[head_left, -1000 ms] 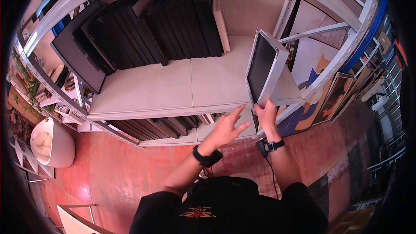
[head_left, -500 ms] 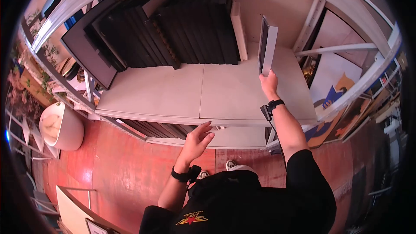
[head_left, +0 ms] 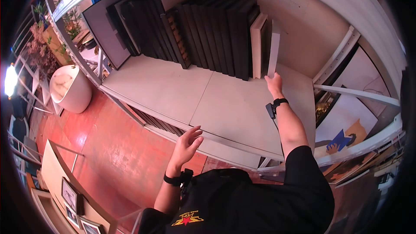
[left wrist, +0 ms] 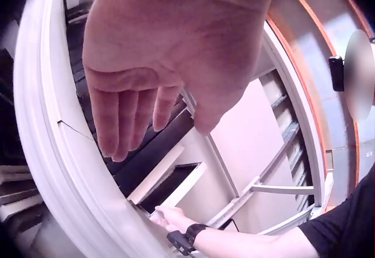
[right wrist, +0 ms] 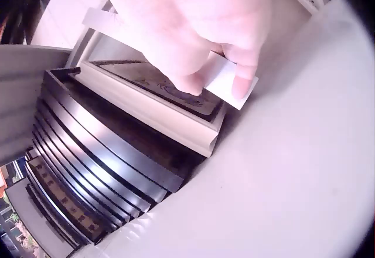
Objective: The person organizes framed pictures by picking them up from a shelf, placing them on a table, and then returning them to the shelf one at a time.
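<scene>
My right hand (head_left: 274,85) grips the lower front corner of a thin white-edged frame (head_left: 274,52), which stands upright on the shelf (head_left: 242,104) just right of a cream frame (head_left: 258,45). In the right wrist view, the thumb and fingers of the hand (right wrist: 199,29) pinch the white edge (right wrist: 225,82), with the cream frame (right wrist: 146,108) beside it and a narrow gap between. My left hand (head_left: 185,147) hangs in front of the shelf's front edge, holding nothing; the left wrist view shows this hand (left wrist: 170,47) with fingers extended.
A row of black frames (head_left: 216,34) fills the shelf's left and middle. A metal post (head_left: 338,56) and brace bound its right end, with pictures (head_left: 346,112) beyond. More frames lie on a lower level. A white tub (head_left: 71,89) stands left, and a board with small photo frames (head_left: 69,195) lower left.
My right hand has carried the white-edged frame left and deeper onto the shelf, up near the cream frame. The left hand has drawn back from the shelf edge. The head view has turned.
</scene>
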### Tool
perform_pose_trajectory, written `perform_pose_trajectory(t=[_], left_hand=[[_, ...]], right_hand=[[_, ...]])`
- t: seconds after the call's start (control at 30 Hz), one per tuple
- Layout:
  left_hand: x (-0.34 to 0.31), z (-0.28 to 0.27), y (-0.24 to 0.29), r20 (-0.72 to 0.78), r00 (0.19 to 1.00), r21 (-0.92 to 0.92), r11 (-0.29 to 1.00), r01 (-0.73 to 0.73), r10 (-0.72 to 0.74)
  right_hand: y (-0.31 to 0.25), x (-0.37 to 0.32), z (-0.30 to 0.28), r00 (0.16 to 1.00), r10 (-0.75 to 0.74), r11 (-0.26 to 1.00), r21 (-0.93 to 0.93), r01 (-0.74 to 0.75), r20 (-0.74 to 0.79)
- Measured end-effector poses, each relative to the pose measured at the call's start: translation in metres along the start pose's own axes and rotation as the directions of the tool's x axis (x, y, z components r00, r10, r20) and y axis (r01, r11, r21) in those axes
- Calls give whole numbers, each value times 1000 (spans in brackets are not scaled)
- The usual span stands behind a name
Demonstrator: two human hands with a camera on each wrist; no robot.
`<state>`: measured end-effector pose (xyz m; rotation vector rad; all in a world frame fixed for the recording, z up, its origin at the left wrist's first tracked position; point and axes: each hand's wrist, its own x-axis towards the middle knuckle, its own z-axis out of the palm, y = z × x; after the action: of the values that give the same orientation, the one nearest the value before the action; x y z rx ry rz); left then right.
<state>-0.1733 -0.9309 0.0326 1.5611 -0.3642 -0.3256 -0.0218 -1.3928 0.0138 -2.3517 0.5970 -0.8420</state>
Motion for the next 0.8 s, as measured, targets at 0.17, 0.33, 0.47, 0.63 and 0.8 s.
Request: perform_pose_trajectory(t=[0.17,0.33,0.47,0.63,0.8], left_hand=[[0,11,-1,-70,998,18,1000,-4,6],[2,20,3,-85,996,25,1000,18,-16],[3,29,6,-92,995,37,999,38,-34],[1,38,7,-77,996,47,998,36,-32],[-10,44,8,-117,992,69,996,64,-56]], right_hand=[[21,18,18,981,-80,977,211,41,179],[22,25,25,972,-133,982,162,101,195],[16,18,20,977,-171,981,115,156,130],[26,29,26,968,-168,979,150,141,186],[15,13,15,966,-129,991,49,121,225]])
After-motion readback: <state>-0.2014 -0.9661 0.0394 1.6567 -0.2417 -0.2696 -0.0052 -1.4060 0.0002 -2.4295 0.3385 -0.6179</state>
